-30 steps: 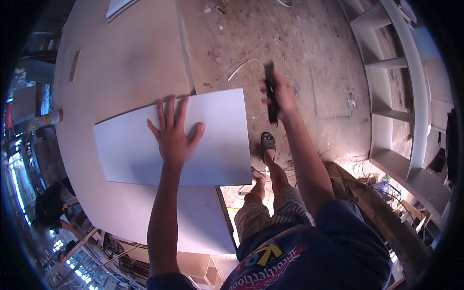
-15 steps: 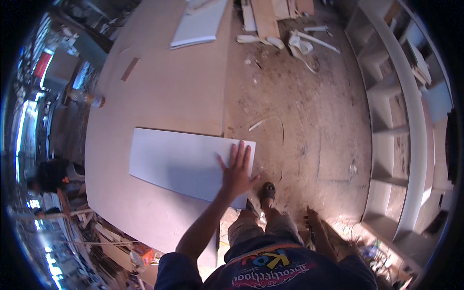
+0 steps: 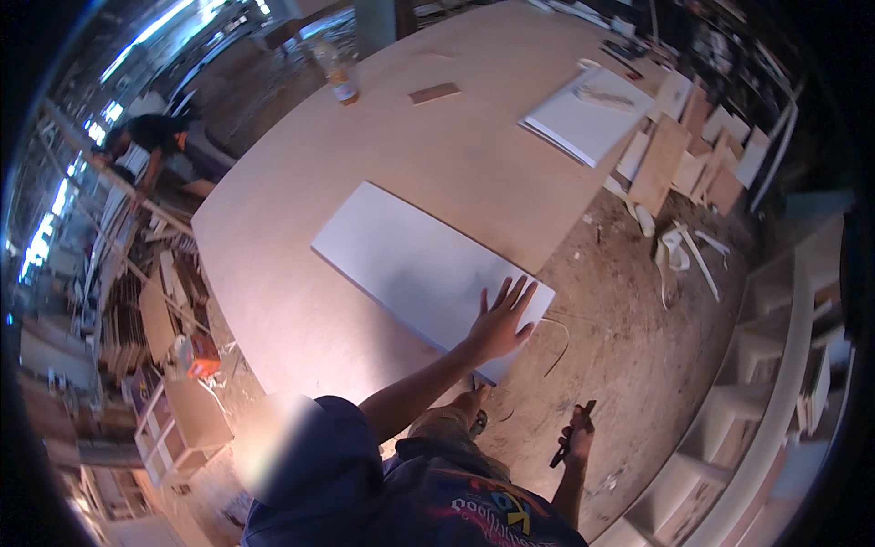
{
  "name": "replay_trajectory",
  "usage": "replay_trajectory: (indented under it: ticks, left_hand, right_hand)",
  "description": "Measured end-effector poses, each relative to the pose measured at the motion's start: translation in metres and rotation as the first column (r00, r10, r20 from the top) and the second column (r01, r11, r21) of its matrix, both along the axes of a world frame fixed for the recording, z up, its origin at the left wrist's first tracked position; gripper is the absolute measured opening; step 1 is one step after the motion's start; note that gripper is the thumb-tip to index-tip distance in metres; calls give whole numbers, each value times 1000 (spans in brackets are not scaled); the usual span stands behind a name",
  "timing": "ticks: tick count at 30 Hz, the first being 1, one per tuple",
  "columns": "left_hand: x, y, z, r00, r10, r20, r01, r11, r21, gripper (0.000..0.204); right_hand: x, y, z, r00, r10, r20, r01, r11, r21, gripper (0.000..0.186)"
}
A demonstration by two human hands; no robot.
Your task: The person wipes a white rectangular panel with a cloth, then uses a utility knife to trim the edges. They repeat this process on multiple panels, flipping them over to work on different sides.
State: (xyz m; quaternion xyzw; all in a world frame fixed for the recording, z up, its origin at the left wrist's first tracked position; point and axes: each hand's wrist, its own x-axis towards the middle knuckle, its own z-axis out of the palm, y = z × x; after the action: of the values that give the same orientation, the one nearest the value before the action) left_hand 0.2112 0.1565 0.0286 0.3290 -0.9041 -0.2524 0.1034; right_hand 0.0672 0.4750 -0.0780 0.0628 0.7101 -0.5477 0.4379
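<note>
A white rectangular panel (image 3: 410, 260) lies flat on the large tan-topped work table (image 3: 283, 264), its near right end sticking out past the table's edge. My left hand (image 3: 499, 326) rests on that end with its fingers spread over the white face. Lower and to the right, away from the table, my right hand (image 3: 576, 439) is closed around a slim dark tool (image 3: 591, 407). The tool pokes out above and below the fist; its exact kind does not show.
Stacked white panels (image 3: 592, 114) lie at the table's far right, near wood offcuts (image 3: 661, 164). A bottle (image 3: 343, 89) and a small brown strip (image 3: 435, 93) are on the far side. Pale shelving (image 3: 766, 365) stands at right. Another person (image 3: 164, 137) bends at far left.
The view has swung, so table and panel now sit slantwise. My left hand stays on the panel's end. My right hand has come up into clearer view with the dark tool.
</note>
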Motion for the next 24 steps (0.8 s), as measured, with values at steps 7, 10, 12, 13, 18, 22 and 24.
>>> replay_trajectory:
  ticks: [7, 10, 12, 13, 18, 22, 24]
  left_hand:
    - [146, -12, -14, 975, 140, 172, -162, 979, 124, 89]
    - [180, -25, -7, 953, 137, 270, -180, 974, 141, 92]
    - [187, -38, -7, 951, 116, 286, -159, 979, 131, 93]
    - [189, -44, -10, 956, 100, 277, -137, 984, 118, 93]
    - [169, -69, -21, 971, 83, 224, -88, 996, 12, 92]
    - [144, -91, -33, 965, 165, 205, -99, 949, -301, 78]
    - [139, -103, -47, 969, 226, 98, -156, 872, -464, 70]
  right_hand:
    - [40, -160, 51, 968, 185, 168, -148, 966, -212, 56]
    - [16, -205, 49, 957, 206, 203, -184, 975, -122, 56]
    - [2, -218, 51, 943, 293, 156, -301, 953, 31, 56]
    - [-6, -222, 50, 941, 305, 145, -312, 949, 33, 59]
    - [-48, -253, 51, 947, 309, 84, -316, 943, 99, 60]
    - [-75, -294, 93, 973, 230, -18, -228, 969, 95, 45]
    - [-92, -316, 124, 967, 250, -40, -246, 966, 85, 46]
